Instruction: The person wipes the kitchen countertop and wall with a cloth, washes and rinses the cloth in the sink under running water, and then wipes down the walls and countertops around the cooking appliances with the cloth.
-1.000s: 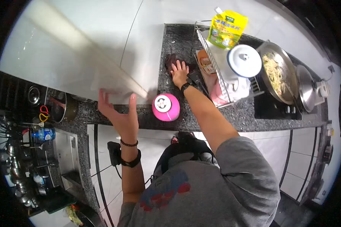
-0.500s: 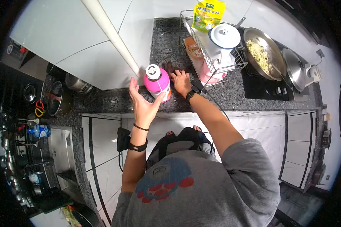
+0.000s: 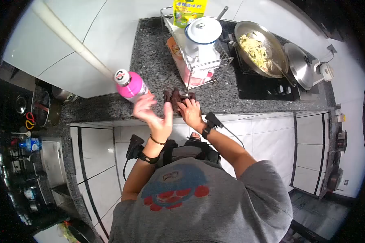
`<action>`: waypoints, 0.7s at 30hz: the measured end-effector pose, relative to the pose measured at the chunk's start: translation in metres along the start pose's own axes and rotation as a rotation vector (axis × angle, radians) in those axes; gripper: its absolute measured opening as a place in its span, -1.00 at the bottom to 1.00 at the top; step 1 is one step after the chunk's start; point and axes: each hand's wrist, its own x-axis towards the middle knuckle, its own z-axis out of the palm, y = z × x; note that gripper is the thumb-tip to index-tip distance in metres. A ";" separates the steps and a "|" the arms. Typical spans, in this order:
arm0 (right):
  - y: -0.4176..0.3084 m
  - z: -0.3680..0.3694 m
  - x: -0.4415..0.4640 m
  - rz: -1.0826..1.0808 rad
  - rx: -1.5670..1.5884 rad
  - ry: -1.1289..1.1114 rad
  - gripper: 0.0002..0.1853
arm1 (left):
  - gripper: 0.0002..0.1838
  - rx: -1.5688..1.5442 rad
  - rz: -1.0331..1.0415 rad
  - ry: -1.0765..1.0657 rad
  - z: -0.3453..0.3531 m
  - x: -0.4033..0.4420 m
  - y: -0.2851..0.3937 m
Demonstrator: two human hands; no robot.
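Note:
A bottle [image 3: 130,88] with a bright pink upper part and a white cap stands on the granite counter. My left hand [image 3: 153,117] is just in front of it, slightly blurred, with fingers and thumb apart and nothing held. The fingertips overlap the bottle's lower part in view; whether they touch it I cannot tell. At the counter's front edge, my right hand [image 3: 190,113] has its fingers bent onto a dark brown cloth [image 3: 175,99]. The cloth lies bunched up and partly hidden under those fingers.
Behind my right hand stands a wire rack [image 3: 219,60] bearing a white lidded enamel pot [image 3: 205,30] and a yellow seasoning bag [image 3: 189,12]. A wok [image 3: 278,48] with shredded food sits on the stove; a metal lid [image 3: 300,67] leans beside it. A pale pipe [image 3: 75,42] slants behind the bottle.
My left hand has come off the bottle's side and moved right. My right hand has drawn the cloth toward the counter's front edge. The whole view has shifted.

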 end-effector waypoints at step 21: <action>0.131 -0.010 0.029 0.475 0.038 0.020 -0.30 | -0.69 0.330 -0.733 -0.312 0.108 -0.051 -0.117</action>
